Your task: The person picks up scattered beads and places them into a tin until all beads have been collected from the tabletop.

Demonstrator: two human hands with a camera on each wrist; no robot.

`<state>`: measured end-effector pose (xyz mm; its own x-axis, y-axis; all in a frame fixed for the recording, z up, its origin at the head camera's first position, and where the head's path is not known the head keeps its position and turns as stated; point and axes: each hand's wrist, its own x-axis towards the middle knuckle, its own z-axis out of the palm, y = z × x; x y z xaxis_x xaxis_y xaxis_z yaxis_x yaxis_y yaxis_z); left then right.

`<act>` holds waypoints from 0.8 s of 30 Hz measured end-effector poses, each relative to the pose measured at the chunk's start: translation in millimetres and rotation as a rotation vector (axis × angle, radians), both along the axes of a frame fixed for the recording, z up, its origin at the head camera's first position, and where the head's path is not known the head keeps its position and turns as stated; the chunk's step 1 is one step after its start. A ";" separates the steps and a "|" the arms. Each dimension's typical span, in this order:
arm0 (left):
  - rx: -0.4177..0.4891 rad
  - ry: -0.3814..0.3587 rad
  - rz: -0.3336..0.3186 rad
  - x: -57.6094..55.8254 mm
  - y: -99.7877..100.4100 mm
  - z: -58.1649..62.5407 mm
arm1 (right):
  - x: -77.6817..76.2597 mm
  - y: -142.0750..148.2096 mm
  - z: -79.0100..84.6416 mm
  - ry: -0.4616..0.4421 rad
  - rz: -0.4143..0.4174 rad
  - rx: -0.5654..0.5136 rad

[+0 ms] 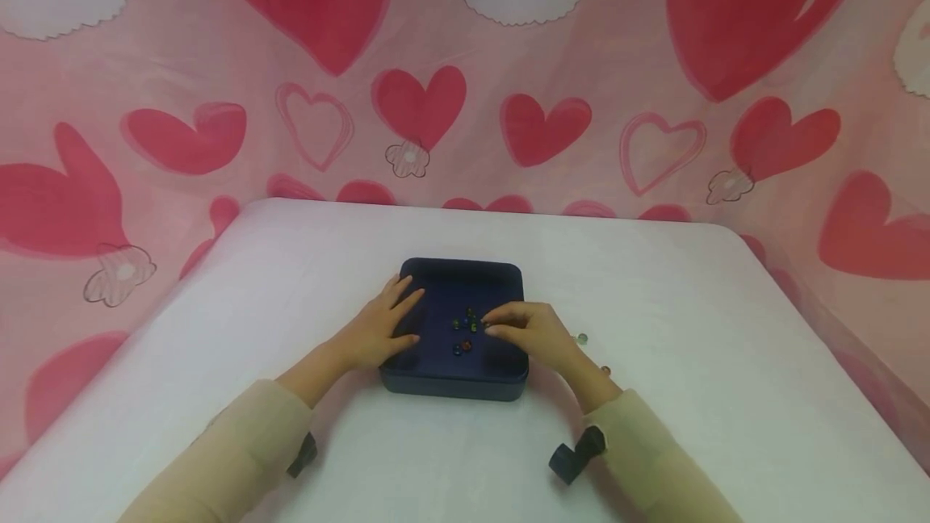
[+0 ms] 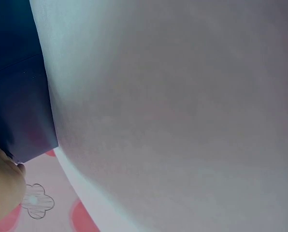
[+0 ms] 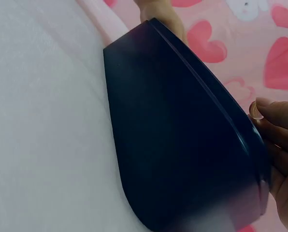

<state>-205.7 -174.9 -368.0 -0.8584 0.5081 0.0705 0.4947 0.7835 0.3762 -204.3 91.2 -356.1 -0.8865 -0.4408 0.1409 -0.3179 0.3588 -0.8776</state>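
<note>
A dark blue rectangular tray (image 1: 450,387) with raised sides stands on the white table. Inside it lie several small glass marbles (image 1: 467,345), green, blue and reddish-brown. My left hand (image 1: 372,333) rests over the tray's left rim, fingers spread and fairly straight; only a bit of that hand (image 2: 6,186) shows in the left wrist view. Over the right side of the tray, my right hand (image 1: 536,335) pinches a clear marble (image 3: 255,110) between thumb and fingers, seen best in the right wrist view. The tray's outer wall (image 3: 168,125) hides its contents there.
Outside the tray to the right, a greenish marble (image 1: 583,339) and an orange-brown marble (image 1: 605,370) lie on the white table (image 1: 676,297), close by my right wrist. A pink cloth with hearts (image 1: 552,135) hangs behind and beside the table.
</note>
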 end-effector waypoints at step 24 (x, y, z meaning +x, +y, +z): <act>-0.032 -0.020 0.007 -0.7 -1.1 2.0 | -21.9 -52.8 -5.6 0.074 0.100 0.184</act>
<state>-206.4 -175.9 -366.0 -0.8629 0.5040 0.0370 0.4819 0.7985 0.3609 -226.2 38.4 -361.7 -0.8274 -0.5501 0.1130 -0.4209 0.4743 -0.7732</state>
